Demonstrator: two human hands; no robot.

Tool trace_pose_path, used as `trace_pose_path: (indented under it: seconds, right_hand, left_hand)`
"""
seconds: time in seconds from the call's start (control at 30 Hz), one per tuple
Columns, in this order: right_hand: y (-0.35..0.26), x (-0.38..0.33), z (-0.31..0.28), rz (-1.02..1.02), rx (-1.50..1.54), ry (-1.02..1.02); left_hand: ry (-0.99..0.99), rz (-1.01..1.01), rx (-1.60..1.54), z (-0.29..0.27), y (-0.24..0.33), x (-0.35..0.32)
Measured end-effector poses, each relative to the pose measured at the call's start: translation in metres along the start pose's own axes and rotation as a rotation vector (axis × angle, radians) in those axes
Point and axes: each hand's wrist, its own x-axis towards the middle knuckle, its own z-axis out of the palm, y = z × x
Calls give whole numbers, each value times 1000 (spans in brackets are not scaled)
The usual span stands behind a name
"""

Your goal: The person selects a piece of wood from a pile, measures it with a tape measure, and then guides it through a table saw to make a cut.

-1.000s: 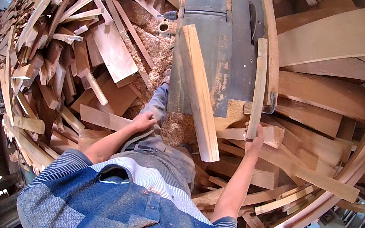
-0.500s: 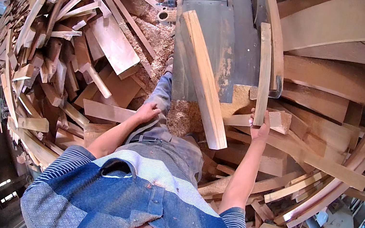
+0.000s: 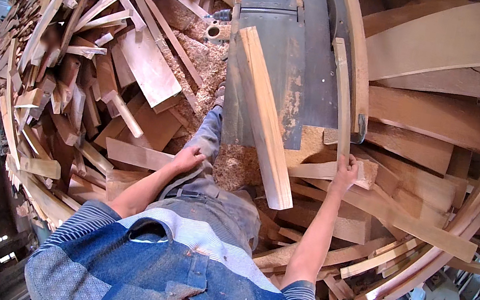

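Observation:
My right hand (image 3: 346, 169) grips the near end of a thin curved wooden strip (image 3: 343, 94) that lies along the grey machine table (image 3: 287, 62) and runs away from me. A thick pale plank (image 3: 265, 116) lies diagonally on the same table, its near end hanging over the edge between my arms. My left hand (image 3: 188, 159) hangs loose by my hip with fingers slightly curled, holding nothing, above a heap of sawdust (image 3: 237, 165).
Heaps of offcuts and slats (image 3: 89, 59) fill the floor to my left. Wide curved boards (image 3: 438, 121) are stacked at the right, with more slats (image 3: 387, 259) below them. A small metal machine part (image 3: 217, 30) sits at the table's left edge.
My right hand has risen and closed on the near end of the curved strip. My left hand has stayed near my hip. The view has tilted slightly.

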Motion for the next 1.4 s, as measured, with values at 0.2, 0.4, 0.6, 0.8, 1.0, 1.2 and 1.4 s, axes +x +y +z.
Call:
trace_pose_path:
  seconds: [0.2, 0.4, 0.6, 0.8, 1.0, 1.2, 1.4]
  right_hand:
    - [0, -47, -53, 4, -93, 13]
    - [2, -90, -35, -313, -718, 214]
    - [-9, -47, 21, -413, -773, 333]
    - [-38, -18, 61, -295, -747, 379]
    - [-34, -15, 52, -317, -732, 322]
    - [-39, -16, 67, -266, -757, 420]
    - [-48, -11, 85, -245, -769, 486]
  left_hand:
    - [47, -28, 5, 10, -6, 4]
    - [-19, -29, 1, 20, -4, 6]
    - [-12, 9, 29, 15, 2, 0]
    - [13, -29, 39, 0, 2, -9]
    - [73, 0, -6, 8, -13, -3]
    - [15, -40, -13, 8, -3, -6]
    - [58, -8, -48, 4, -14, -6]
